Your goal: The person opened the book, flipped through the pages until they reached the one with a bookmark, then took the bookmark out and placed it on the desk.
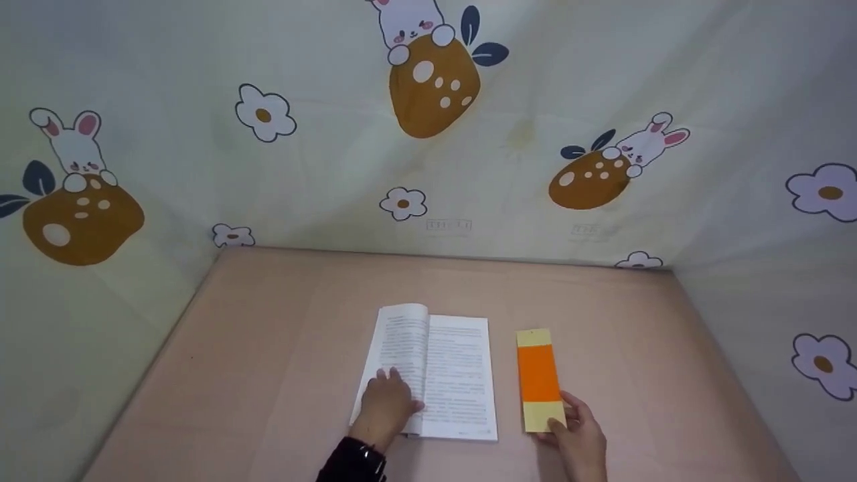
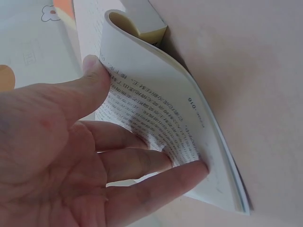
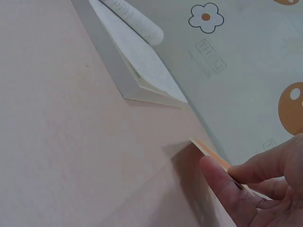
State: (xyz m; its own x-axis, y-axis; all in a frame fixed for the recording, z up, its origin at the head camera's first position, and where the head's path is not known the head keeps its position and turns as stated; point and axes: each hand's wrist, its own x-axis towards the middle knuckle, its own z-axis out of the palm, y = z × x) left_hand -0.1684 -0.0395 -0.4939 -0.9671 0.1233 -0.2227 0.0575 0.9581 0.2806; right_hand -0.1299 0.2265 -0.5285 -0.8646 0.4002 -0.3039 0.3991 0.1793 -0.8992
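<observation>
An open book (image 1: 458, 375) lies on the table, its left-hand pages bulging up near the spine. My left hand (image 1: 387, 403) rests on the left page (image 2: 147, 94), fingers spread and pressing it, thumb beside the fold. To the right of the book, my right hand (image 1: 581, 435) pinches the lower end of a bookmark-like card (image 1: 539, 381), pale yellow with an orange middle band. In the right wrist view the card (image 3: 213, 153) appears nearly edge-on between thumb and fingers, tilted above the table and apart from the book (image 3: 137, 61).
A pinkish-beige cloth covers the table (image 1: 268, 335). Pale curtains (image 1: 321, 181) printed with rabbits, brown fruit and flowers hang along the back and both sides. A dark sleeve cuff (image 1: 351, 462) is on the left wrist.
</observation>
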